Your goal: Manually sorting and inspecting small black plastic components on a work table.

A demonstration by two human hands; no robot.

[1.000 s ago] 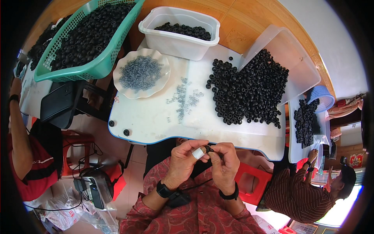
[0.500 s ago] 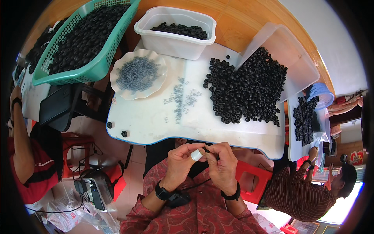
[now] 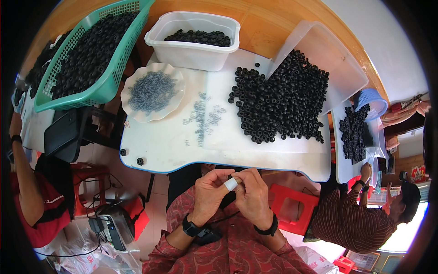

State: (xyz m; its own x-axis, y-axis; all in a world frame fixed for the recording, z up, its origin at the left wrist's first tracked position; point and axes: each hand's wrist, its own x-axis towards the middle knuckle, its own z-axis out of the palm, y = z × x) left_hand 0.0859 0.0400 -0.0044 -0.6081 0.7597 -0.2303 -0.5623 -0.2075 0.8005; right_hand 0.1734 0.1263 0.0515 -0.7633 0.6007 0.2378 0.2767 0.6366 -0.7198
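Observation:
My left hand [image 3: 211, 192] and my right hand [image 3: 252, 194] meet just below the front edge of the white table [image 3: 173, 146], fingertips pressed together around a small part that I cannot make out. A white tape wrap [image 3: 231, 184] covers one left fingertip. Beyond the hands, a big heap of black rings [image 3: 283, 100] lies on the table's right half. Small metal springs [image 3: 203, 118] are scattered in the middle, and more fill a scalloped white plate [image 3: 153, 91].
A white tub [image 3: 194, 34] and a green basket [image 3: 91, 55] hold more black rings at the back. A clear lid [image 3: 328, 59] leans at right. One person sits at left [image 3: 32, 196], another at right [image 3: 360, 219] by a second ring pile. A red stool [image 3: 292, 208] stands nearby.
My hands have stayed together below the table edge, with the fingers shifting slightly around the small part. The view has tilted a little.

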